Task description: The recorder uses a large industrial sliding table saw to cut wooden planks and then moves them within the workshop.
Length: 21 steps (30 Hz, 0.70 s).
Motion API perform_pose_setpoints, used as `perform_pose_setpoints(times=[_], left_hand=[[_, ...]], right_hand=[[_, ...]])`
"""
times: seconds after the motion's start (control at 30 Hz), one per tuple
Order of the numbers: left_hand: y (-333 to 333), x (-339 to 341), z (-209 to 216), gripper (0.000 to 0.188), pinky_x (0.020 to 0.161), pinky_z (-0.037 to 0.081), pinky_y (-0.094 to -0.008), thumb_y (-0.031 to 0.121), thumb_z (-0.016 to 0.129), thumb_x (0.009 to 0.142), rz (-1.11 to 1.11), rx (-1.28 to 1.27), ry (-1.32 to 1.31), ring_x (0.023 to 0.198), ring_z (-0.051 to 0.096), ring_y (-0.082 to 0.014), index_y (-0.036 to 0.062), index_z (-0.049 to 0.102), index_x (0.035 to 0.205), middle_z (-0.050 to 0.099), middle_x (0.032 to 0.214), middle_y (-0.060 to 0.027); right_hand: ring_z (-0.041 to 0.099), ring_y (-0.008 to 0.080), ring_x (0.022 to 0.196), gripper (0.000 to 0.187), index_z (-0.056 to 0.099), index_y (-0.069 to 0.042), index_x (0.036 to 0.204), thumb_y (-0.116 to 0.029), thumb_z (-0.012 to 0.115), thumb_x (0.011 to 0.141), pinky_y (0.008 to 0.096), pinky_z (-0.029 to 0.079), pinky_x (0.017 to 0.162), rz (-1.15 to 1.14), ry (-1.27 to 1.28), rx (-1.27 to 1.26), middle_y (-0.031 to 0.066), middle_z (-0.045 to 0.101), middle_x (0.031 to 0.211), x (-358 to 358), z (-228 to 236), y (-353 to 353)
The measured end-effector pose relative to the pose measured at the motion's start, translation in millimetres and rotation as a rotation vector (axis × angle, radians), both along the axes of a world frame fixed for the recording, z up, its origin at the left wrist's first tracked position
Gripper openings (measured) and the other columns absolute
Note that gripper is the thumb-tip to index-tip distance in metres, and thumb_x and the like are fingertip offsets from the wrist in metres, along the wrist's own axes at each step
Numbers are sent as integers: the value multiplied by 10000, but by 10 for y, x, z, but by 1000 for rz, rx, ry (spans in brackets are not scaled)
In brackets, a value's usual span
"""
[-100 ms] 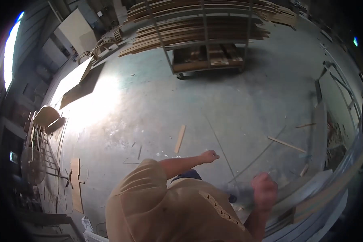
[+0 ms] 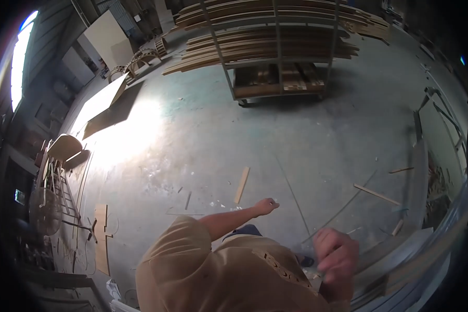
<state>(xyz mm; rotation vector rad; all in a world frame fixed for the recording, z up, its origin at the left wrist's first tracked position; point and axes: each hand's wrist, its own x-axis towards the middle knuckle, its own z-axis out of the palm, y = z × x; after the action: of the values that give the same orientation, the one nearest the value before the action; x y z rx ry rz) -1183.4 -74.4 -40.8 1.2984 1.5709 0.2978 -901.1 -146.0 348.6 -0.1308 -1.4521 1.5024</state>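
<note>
Left hand: held out over the floor, fingers curled inward; we cannot tell whether anything is clasped in it. Nearest to it we list one flat wooden strip, lying on the floor just beyond the knuckles. Right hand: raised at our right, fingers bent and blurred; what it grasps, if anything, we cannot make out. Nearest to it we list long boards, lying to its right. Wheeled rack, metal, one, standing well apart from both hands: upper levels loaded with wooden lengths, stacked flat and jutting past both sides; bottom tray holding shorter wood pieces. At far right we enter wood scraps, heaped, their holder unclear. On the floor: one thin stick, right; one notched plank, left, near a standing fan.
</note>
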Motion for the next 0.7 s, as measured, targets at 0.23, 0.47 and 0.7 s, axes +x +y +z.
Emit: perform_pose_setpoints(times=[0.23,0.47,0.7], left_hand=[[-681,-2996,-25,600,873,595,-402,555,687,1061,524,-174,-185,1026,749,-232,23,747,1331,781,1207,-143],[-1187,-5151,-389,600,865,588,-397,488,676,1088,1194,-176,-395,1056,739,-253,46,610,1489,754,1254,-141],[-2003,-6605,-592,479,658,563,-384,450,709,1073,1403,-403,-82,815,718,-230,33,688,1307,740,1031,-107]], right_hand=[[706,393,1105,508,740,-175,1382,-494,819,994,537,507,1200,1143,159,460,155,767,1252,-3611,742,879],[707,360,1062,498,740,-159,1374,-488,805,1005,524,519,1156,1392,313,355,151,761,1207,-6319,453,695],[707,326,1019,490,740,-143,1367,-482,790,1016,510,531,1111,1577,529,246,148,755,1163,-8559,364,2102]])
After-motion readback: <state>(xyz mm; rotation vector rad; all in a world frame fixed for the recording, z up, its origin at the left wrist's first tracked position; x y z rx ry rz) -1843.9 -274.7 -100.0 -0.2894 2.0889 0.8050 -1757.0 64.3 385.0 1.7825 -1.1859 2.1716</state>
